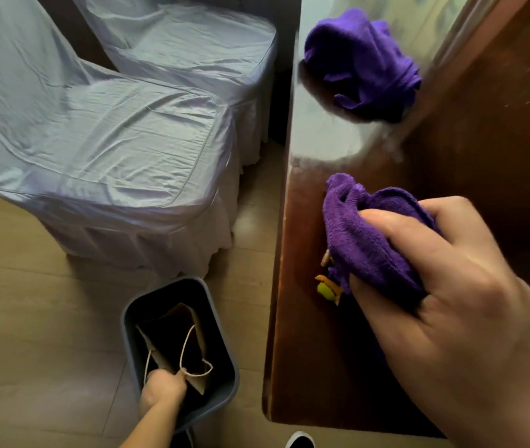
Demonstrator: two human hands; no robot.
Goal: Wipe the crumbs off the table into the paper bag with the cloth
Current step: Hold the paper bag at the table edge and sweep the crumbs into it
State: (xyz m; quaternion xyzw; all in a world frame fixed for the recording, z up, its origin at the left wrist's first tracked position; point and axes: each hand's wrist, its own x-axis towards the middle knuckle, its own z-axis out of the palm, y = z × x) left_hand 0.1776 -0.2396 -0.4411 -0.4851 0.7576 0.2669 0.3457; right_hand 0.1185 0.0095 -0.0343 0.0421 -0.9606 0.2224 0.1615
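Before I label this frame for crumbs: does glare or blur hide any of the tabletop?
Head view: bright glare washes the wooden table around the far purple cloth; the crumbs beside the held cloth stay visible, slightly soft; wide-angle bending shows at the edges.

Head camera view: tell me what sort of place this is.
Probably a dining or banquet room. A polished wooden table stands beside two chairs in pale fabric covers, on a wood-look floor, with a small bin holding a paper bag.
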